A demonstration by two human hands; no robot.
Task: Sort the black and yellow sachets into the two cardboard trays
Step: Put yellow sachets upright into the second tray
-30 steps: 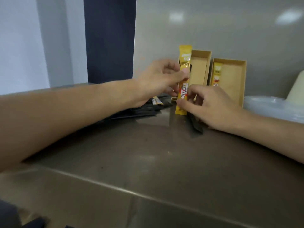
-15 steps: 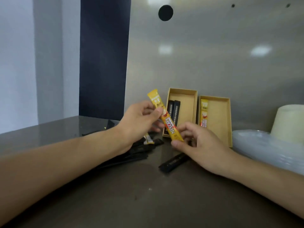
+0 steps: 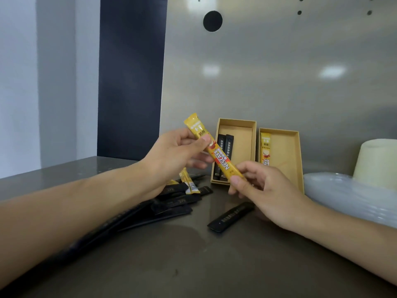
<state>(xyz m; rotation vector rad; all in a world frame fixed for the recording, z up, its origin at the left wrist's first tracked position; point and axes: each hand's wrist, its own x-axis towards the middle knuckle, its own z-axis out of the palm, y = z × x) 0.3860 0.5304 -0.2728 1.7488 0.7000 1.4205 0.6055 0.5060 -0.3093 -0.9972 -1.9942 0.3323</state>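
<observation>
My left hand pinching the yellow sachet near its top, my right hand gripping its lower end, both forearms reaching over the desk.

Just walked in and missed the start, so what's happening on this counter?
A person is sorting coffee sachets by colour. Both hands hold one yellow sachet in the air, the left hand near its top, the right hand at its lower end. The left tray holds two black sachets; the right tray holds a yellow one. A pile of mostly black sachets and a lone black one wait on the counter.
</observation>
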